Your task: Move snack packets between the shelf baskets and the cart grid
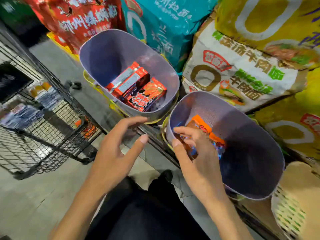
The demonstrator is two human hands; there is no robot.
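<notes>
Two lilac baskets sit on the shelf edge. The far basket (pixel 107 49) holds several red snack packets (pixel 136 87). In the near basket (pixel 251 153) lies an orange snack packet (pixel 202 126), and my right hand (pixel 194 153) reaches over the rim with its fingers closed on it. My left hand (pixel 117 149) hovers open just outside the baskets, fingers spread, holding nothing. The black wire cart grid (pixel 52 122) stands at the left, with blurred packets (pixel 86 127) in its compartments.
Large noodle cartons in red (pixel 78 18), teal (pixel 161 26), white (pixel 242 71) and yellow (pixel 270 19) stack behind the baskets. A beige perforated basket (pixel 297 201) sits at the lower right. Grey tiled floor (pixel 31 196) lies between cart and shelf; my dark trousers (pixel 147 213) are below.
</notes>
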